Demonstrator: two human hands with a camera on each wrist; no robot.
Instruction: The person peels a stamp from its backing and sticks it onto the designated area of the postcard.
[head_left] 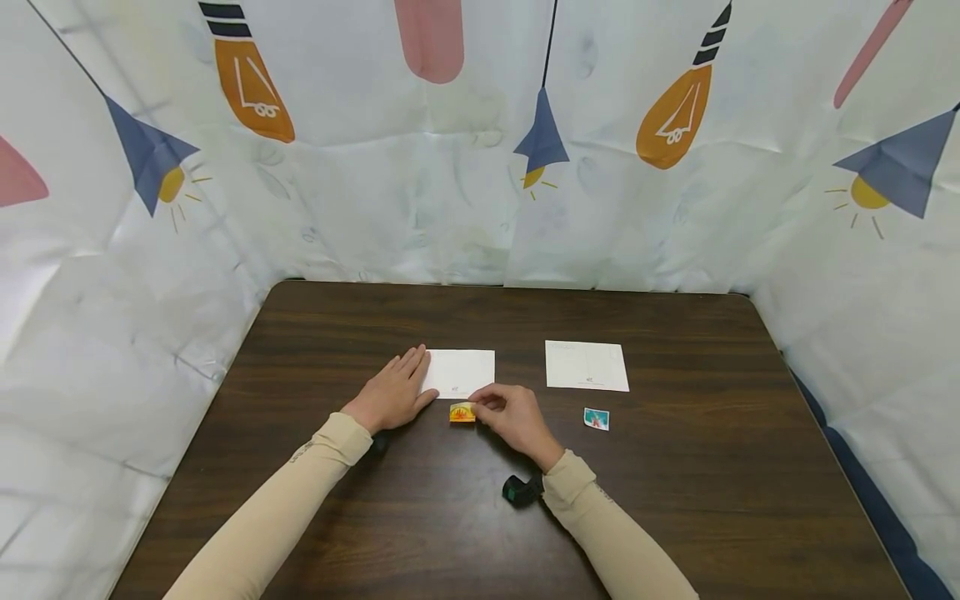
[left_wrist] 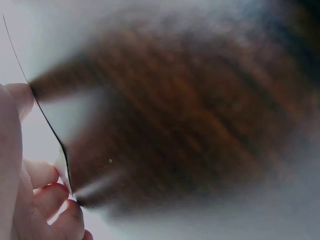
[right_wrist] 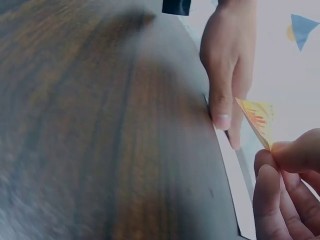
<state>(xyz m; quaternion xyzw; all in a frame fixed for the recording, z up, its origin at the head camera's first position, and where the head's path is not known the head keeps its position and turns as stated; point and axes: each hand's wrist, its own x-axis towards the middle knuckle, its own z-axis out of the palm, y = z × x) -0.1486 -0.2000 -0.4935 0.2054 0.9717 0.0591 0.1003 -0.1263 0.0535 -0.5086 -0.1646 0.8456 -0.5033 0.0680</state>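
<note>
A small yellow-and-orange stamp is pinched at its right edge between the thumb and finger of my right hand. It is just below the near edge of a white card. In the right wrist view the stamp looks slightly bent and held off the table. My left hand rests on the card's left side, fingers straight and pointing away from me. The thumb lies near the card's lower left corner. Only the fingers and thumb of the left hand show at the left edge of the left wrist view.
Right of the first card lies a second white card. A blue stamp with a white border sits below it on the dark wooden table. A white patterned curtain hangs around the table's back and sides.
</note>
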